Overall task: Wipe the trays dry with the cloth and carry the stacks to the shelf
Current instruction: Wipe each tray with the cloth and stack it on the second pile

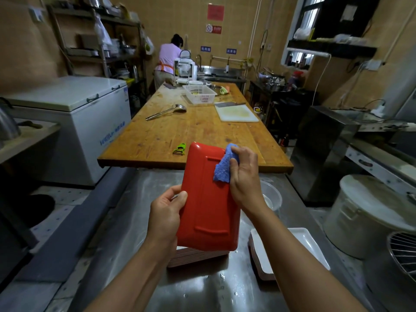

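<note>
We held 1 red tray (209,212) up off the steel counter (126,221), its underside turned toward us and its long axis running away from us. Our left hand (166,216) gripped the near left edge, thumb curled over the back and fingers wrapped out of sight behind. Our right hand (244,174) pinched a blue cloth (224,165) against the tray's far right corner, fingers curled round the wad.

We judged the tray to be stiff, light plastic with a glossy skin, likely slick while wet, so a rim grip looked safer than flat palms on the face. The cloth was soft and bunched easily. The tray lay between our 2 hands, touching both, tilted with its far end higher.

Directly below it sat a stack of trays (198,257), and just to the right a second stack topped by a white tray (310,246). Water beads showed on the counter near us.
</note>
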A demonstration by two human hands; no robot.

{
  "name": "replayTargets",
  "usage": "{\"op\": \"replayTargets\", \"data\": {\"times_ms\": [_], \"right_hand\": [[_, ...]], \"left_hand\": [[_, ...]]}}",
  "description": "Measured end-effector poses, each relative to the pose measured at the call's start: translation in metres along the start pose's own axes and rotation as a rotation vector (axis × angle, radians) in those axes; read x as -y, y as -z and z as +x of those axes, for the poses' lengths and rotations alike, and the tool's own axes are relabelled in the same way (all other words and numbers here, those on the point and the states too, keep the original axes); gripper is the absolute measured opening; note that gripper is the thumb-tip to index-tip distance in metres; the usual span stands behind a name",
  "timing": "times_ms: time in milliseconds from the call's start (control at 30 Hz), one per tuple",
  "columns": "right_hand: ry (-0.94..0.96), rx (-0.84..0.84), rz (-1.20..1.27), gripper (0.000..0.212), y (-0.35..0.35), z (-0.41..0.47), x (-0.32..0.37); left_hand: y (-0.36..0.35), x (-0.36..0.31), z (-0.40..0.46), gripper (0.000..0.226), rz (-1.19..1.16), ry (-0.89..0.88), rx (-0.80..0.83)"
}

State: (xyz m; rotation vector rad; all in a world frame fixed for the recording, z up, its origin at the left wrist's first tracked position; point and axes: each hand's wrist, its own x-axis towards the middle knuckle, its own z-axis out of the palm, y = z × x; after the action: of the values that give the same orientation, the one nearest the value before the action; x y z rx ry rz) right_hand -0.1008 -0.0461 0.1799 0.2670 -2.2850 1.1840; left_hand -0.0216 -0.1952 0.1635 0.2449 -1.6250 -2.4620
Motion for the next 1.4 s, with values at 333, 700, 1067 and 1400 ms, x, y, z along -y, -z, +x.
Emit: {"op": "replayTargets", "data": {"times_ms": [333, 700, 1067, 1400], "right_hand": [[-0.019, 0.062, 0.046, 0.037, -0.013, -0.060, -0.001], [-0.286, -0.074, 0.196, 0.033, 0.023, -0.055, -0.012], [-0.128, 0.211, 0.242, 0.041, 0.068, -0.011, -0.031], [-0.022, 0.247, 0.067, 0.033, 0.060, -0.026, -0.037]], "left_hand": [[-0.010, -0.005, 0.026, 0.019, -0.196, 0.019, -0.161], [-0.019, 0.000, 0.030, 0.018, -0.320, 0.199, 0.094], [-0.002, -0.039, 0.063, 0.042, -0.147, 0.494, 0.236], [-0.003, -0.011, 0.066, 0.025, -0.348, 0.427, 0.040]]}}
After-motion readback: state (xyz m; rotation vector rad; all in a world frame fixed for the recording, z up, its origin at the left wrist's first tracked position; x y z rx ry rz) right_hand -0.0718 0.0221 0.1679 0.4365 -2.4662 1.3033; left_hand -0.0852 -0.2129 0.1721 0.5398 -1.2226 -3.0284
